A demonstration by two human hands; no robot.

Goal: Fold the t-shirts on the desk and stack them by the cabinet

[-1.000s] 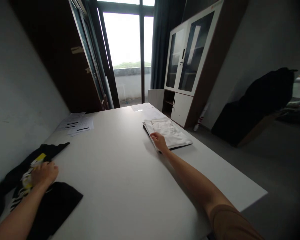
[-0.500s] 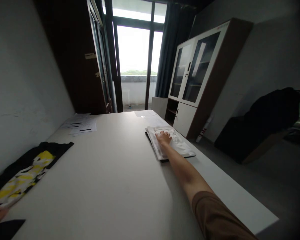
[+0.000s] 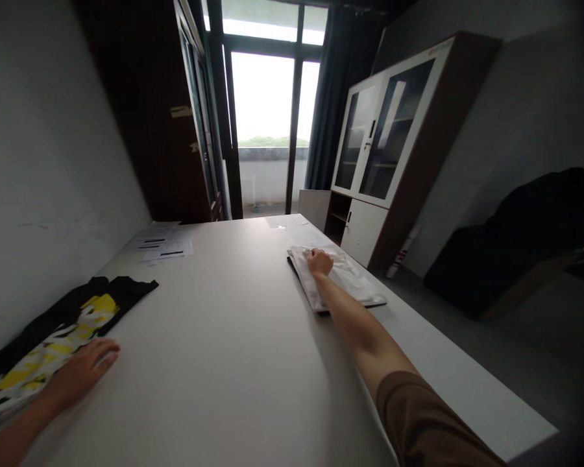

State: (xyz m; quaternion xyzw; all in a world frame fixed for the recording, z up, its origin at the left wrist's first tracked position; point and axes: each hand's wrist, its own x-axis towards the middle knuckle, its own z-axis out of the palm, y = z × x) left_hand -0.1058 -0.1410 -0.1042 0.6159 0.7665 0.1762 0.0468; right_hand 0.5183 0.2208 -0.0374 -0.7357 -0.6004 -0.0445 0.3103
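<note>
Folded white cloth [image 3: 357, 285], a soft rectangular bundle, is lying near the right edge of the broad, smooth white table [image 3: 224, 350]. The right hand [image 3: 320, 261] is resting on its far left part, fingers curling inward; whether they are pinching fabric, I cannot tell. The left hand [image 3: 85, 368] is extending unclenched fingers, apparently grasping nothing, beside the black cloth with yellow-and-white print [image 3: 53, 347]; contact is not showing clearly. In my judgement, the right hand should be pressing lightly and evenly, working creases outward without dragging the top layer askew. As to condition, the white bundle is showing shallow wrinkles on top and fairly straight sides. A thin dark layer [image 3: 324, 314] is protruding slightly beneath its near and left edges.
</note>
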